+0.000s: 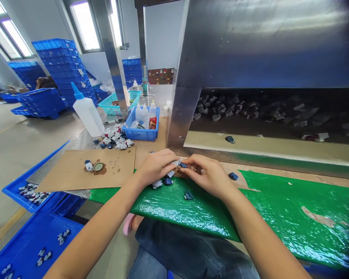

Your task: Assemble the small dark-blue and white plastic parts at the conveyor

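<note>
Over the front edge of the work surface, my left hand (154,166) and my right hand (211,176) meet, fingertips nearly touching. My left fingers pinch a small white plastic piece (176,162). Against it, my right thumb and forefinger grip a small dark blue piece (183,165); whether the two are joined I cannot tell. Below my left fingers lie another dark blue piece (167,181) and a whitish piece (157,185). One more dark blue piece (188,195) rests on the green covering (209,213), and another one (233,176) lies right of my right hand.
A metal hood (267,46) with many loose pieces inside rises at the right. To the left are a cardboard sheet (72,170) with a bottle cap (98,167) in a brown stain, a pile of pieces (114,135), a white squeeze bottle (88,116) and a blue basket (141,134) of small bottles.
</note>
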The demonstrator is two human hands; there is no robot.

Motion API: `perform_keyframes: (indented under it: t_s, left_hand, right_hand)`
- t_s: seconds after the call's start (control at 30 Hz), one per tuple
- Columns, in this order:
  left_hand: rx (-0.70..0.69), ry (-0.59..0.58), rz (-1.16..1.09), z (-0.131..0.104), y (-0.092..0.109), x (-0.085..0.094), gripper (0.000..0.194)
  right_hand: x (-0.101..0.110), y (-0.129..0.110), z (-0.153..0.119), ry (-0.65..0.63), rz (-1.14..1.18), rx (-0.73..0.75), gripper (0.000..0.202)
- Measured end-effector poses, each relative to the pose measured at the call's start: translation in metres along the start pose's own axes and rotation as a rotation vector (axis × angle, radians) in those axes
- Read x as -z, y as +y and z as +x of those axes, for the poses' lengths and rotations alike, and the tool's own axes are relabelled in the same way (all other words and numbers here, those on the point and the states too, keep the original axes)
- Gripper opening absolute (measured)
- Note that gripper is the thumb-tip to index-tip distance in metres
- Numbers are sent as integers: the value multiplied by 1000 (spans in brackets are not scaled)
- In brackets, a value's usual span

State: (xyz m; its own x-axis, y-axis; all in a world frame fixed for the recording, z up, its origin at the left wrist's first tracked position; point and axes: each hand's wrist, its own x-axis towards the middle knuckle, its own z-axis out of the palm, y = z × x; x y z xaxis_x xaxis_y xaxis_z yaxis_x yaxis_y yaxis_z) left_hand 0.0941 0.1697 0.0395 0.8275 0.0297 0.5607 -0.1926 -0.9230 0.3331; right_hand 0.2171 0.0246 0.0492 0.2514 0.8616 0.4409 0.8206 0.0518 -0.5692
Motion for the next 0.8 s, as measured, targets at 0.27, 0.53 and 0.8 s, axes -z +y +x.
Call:
perform_keyframes:
  t_s: [0.27, 0.53, 0.8]
  left_hand:
    - [-110, 64, 19, -2, 0, 0, 18]
    - [-54, 53, 8, -4, 1, 1, 19]
    - [29, 11, -19, -2, 0, -2, 19]
  right_hand:
    - [2, -3, 0, 24, 95, -94, 14]
    - [2, -4, 1, 7, 182, -193, 18]
    - [2, -4, 3, -2, 167, -174, 20]
